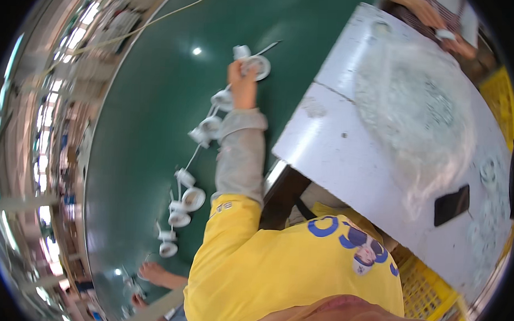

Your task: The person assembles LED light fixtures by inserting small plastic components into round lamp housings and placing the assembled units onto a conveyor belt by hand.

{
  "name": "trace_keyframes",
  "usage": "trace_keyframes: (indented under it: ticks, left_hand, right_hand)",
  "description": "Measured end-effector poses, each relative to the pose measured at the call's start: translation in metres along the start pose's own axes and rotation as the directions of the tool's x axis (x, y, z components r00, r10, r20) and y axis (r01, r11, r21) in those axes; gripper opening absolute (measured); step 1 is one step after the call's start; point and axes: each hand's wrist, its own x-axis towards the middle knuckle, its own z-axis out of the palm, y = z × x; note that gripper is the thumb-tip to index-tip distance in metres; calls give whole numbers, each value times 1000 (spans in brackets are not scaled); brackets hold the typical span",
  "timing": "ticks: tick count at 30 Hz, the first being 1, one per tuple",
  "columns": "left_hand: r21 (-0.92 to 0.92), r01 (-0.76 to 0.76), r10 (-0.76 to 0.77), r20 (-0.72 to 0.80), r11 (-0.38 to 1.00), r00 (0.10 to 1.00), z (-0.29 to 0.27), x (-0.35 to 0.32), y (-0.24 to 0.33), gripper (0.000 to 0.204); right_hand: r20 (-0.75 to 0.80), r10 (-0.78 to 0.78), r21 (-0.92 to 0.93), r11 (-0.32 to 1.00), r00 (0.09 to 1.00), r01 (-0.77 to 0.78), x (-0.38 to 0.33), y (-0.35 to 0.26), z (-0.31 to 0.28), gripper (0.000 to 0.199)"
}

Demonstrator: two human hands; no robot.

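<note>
My left arm, in a grey cuff and yellow sleeve, reaches over the green belt-like surface. At its far end my left hand (pixel 243 77) is closed on a white round lamp fitting (pixel 262 68). That fitting has a wide ring, a small white cylinder beside it and a thin stem pointing up to the right. Behind my hand a row of similar white fittings trails toward the lower left: one by my wrist (pixel 222 99), a pair (pixel 207 128) beside my forearm, and several more further down (pixel 193 199). My right hand does not show.
To the right stands a white table (pixel 315 137) with a large clear plastic bag of small parts (pixel 420 104) and a black phone (pixel 452 205). Another person's hands (pixel 440 31) hold a small white piece at the top right. More hands (pixel 157 274) work at the lower left. Yellow crates (pixel 429 288) stand below the table.
</note>
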Motion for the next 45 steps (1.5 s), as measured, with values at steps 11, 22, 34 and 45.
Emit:
trace_keyframes:
  ticks: [11,22,34,45]
  left_hand:
    - [433,-126,120,41,892,992,-2,6,-16,40]
    - [362,127,-165,75,924,984,18,-28,18,28]
    - [73,20,1,-272,997,962,-43,-107,109,12]
    - [161,-160,178,-110,974,978,-31,-136,232,16]
  right_hand:
    - [432,-762,360,637,483,682,10,-341,179,23]
    - [758,-551,224,722,349,655,48,-303,245,35]
    - [593,-779,620,603,202,502,163,-299,381,12]
    - [598,-777,710,628,198,318,88,-343,283,29]
